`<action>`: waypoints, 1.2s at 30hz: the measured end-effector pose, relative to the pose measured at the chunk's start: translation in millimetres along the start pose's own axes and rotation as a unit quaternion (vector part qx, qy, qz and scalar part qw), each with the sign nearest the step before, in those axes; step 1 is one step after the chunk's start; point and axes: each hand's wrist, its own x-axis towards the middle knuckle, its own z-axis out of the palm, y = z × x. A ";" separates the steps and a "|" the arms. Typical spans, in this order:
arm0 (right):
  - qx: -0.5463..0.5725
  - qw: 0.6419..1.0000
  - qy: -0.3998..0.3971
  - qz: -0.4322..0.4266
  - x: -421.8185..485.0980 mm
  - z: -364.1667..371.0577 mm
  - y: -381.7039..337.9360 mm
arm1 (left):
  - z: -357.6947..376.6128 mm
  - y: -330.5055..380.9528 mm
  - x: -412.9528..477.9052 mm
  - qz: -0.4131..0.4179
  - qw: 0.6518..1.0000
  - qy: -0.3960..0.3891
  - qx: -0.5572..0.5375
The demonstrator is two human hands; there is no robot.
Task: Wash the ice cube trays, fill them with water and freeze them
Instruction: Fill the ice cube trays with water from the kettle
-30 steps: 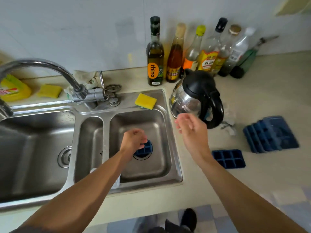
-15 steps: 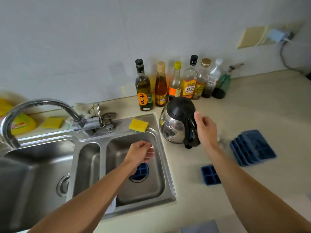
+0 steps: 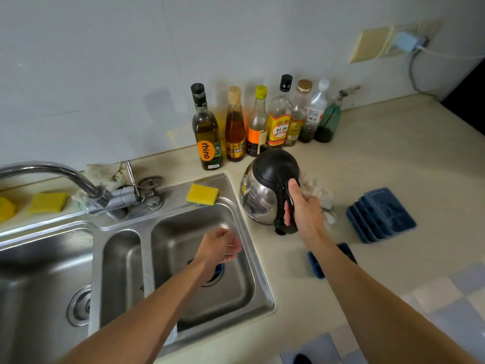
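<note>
While the right hand (image 3: 301, 208) wrapped the black handle of the steel kettle (image 3: 258, 203) on the counter (image 3: 393, 166), the small blue ice cube tray (image 3: 218, 269) lay at the sink basin (image 3: 178, 232) drain, left of the kettle, just under the left hand (image 3: 220, 248), loosely curled, empty.

Seven bottles (image 3: 207, 132), two yellow sponges (image 3: 202, 194), one kettle (image 3: 262, 195), three sink basins (image 3: 199, 232) and one stack of trays (image 3: 388, 214) are pictured.
</note>
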 end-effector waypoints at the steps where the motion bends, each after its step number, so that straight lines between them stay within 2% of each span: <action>1: 0.004 1.000 0.010 0.007 -5.7 2.2 0.1 | 3.7 -1.7 -0.6 -0.004 1.000 -0.003 -0.009; 6: 0.001 1.000 0.014 0.014 -36.1 -4.4 4.5 | 13.6 -22.4 -16.2 -0.011 0.999 0.004 -0.047; 16: -0.012 0.998 -0.061 0.030 -111.3 -37.6 27.8 | 22.5 -75.0 -74.6 0.027 0.992 0.090 -0.089; 28: -0.041 0.987 -0.152 0.010 -154.8 -61.3 14.9 | 31.2 -89.4 -128.7 0.032 0.981 0.084 -0.171; 36: -0.087 0.978 -0.189 0.017 -163.7 -45.7 10.8 | 20.9 -106.7 -135.5 0.042 0.987 0.062 -0.144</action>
